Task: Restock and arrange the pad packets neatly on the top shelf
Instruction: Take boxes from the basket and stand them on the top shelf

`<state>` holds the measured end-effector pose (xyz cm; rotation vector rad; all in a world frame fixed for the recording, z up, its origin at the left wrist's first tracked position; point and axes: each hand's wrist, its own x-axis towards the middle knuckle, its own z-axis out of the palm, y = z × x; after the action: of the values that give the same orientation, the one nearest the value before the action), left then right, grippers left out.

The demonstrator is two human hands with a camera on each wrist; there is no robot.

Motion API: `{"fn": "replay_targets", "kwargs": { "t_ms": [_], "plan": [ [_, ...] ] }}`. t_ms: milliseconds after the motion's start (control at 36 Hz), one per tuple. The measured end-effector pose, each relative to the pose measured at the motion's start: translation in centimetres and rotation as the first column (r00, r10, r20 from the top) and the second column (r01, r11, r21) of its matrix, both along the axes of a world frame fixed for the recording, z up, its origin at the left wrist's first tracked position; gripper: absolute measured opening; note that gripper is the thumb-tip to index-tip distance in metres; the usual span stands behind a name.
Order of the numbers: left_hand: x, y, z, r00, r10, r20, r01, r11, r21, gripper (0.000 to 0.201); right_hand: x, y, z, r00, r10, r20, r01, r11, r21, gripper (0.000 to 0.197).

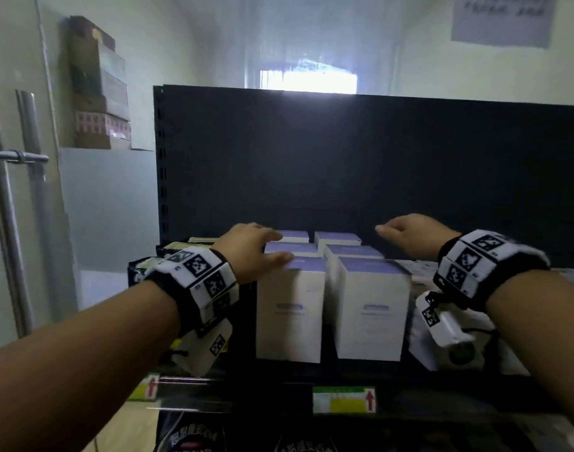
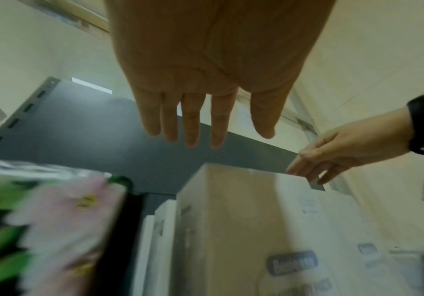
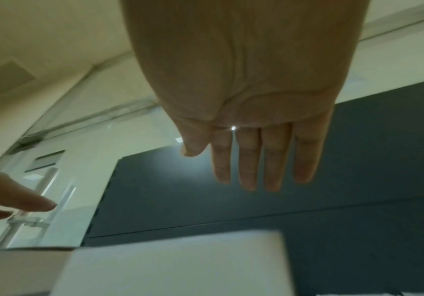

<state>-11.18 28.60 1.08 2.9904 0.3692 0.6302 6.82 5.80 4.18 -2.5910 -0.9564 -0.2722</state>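
White pad packets with purple tops stand in two columns on the top shelf (image 1: pixel 425 381), in front of its dark back panel. My left hand (image 1: pixel 263 247) reaches over the left column with straight fingers, its thumb lying along the top edge of the front left packet (image 1: pixel 289 308). In the left wrist view my left hand (image 2: pixel 206 112) is flat and holds nothing above a packet (image 2: pixel 231 220). My right hand (image 1: pixel 406 234) hovers above and right of the front right packet (image 1: pixel 372 308), fingers straight and holding nothing. In the right wrist view my right hand (image 3: pixel 251 156) hangs over a packet (image 3: pixel 180 264).
Dark packets printed with pink flowers (image 2: pixel 61 220) stand left of the white columns. Pale patterned packets (image 1: pixel 422 267) lie on the right. A price label (image 1: pixel 344 399) is on the shelf's front edge. Stacked boxes (image 1: pixel 100 93) and a metal door handle (image 1: pixel 15 156) are at the left.
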Motion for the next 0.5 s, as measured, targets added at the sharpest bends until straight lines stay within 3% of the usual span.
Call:
{"fn": "replay_targets", "kwargs": {
  "t_ms": [111, 250, 333, 417, 500],
  "plan": [
    [2.7, -0.8, 1.3, 0.998, 0.037, -0.043, -0.042, 0.991, -0.126, 0.047, 3.1, -1.3, -0.7, 0.993, 0.018, -0.113, -0.019, 1.0, -0.011, 0.042],
    [4.5, 0.3, 1.7, 0.989, 0.053, -0.14, -0.099, 0.933, -0.346, 0.064, 4.0, -0.4, -0.8, 0.945, 0.048, -0.324, -0.059, 0.998, -0.024, 0.067],
    [5.0, 0.7, 1.0, 0.98, 0.049, -0.192, -0.13, 0.892, -0.433, 0.072, 3.9, 0.8, -1.3, 0.923, 0.074, -0.377, -0.094, 0.995, -0.033, 0.08],
    [5.5, 0.7, 0.6, 0.967, 0.077, -0.243, -0.169, 0.908, -0.384, 0.082, 3.8, 1.7, -1.8, 0.929, 0.076, -0.363, -0.117, 0.989, -0.091, 0.087],
    [5.9, 0.5, 0.1, 0.965, 0.1, -0.243, -0.182, 0.92, -0.346, 0.079, 3.8, 2.0, -1.9, 0.928, 0.097, -0.359, -0.16, 0.976, -0.149, 0.085]
  ]
}}
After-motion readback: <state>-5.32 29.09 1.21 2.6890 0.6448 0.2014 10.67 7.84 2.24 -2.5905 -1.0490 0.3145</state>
